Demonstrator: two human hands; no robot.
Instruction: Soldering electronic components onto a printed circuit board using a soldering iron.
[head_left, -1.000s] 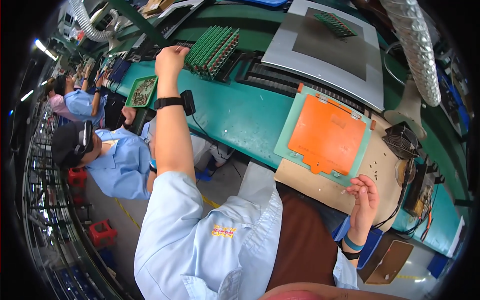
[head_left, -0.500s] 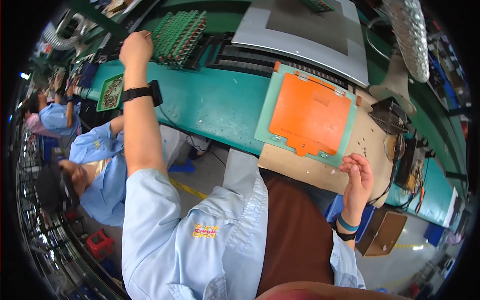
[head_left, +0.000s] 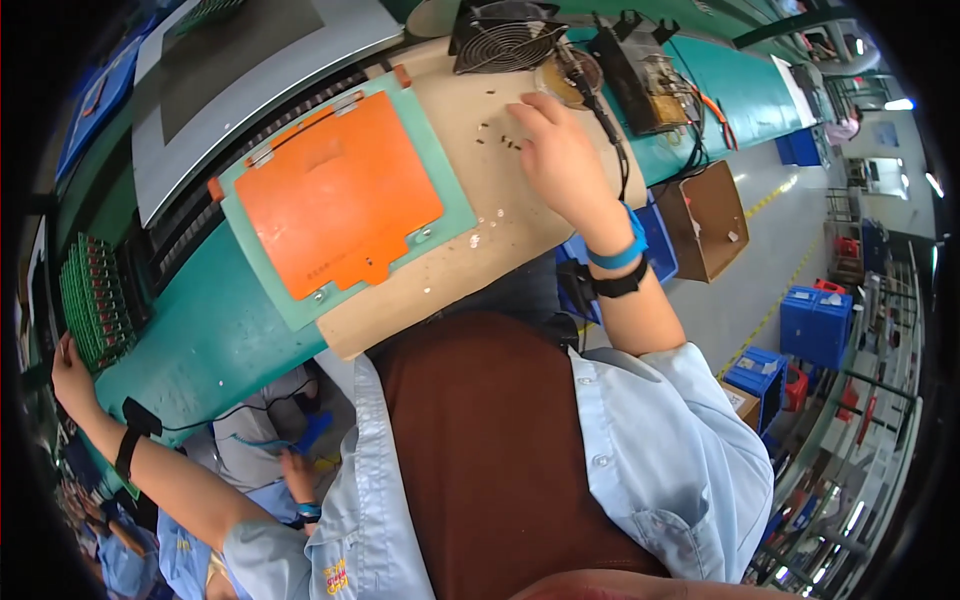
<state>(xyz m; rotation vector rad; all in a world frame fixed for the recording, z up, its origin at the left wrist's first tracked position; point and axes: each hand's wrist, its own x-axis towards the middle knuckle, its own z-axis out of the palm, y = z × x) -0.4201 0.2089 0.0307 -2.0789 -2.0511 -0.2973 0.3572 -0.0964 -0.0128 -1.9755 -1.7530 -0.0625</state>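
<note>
head view, contents of a workstation, by size. bench (head_left: 215, 345): teal, running diagonally across the upper half. grey panel (head_left: 270, 90): upper left, dark in its middle. brown sheet (head_left: 520, 215): flat on the bench at centre, strewn with small bits. green base (head_left: 446, 185): partly over the sheet, bearing an orange plate (head_left: 340, 200) with metal clips along the upper edge. carton (head_left: 700, 215): brown, open, below the bench at right. black device (head_left: 640, 80): on the bench at upper right, cables attached. board stack (head_left: 95, 300): green, many-layered, red dots along one side, at the bench's left end. fan (head_left: 505, 48): black, round grille, at the sheet's top edge. left hand (head_left: 75, 378): just beside the lower end of the board stack, fingers bent toward it; whether they touch or pinch it, cannot tell. right hand (head_left: 560, 165): above the sheet, back of hand up, fingers apart, pointing up and to the left. dish (head_left: 552, 82): round, amber, just beyond the right hand's fingers. small parts (head_left: 507, 142): dark, several, loose on the sheet just left of the right hand, one lying farther up toward the fan.
</note>
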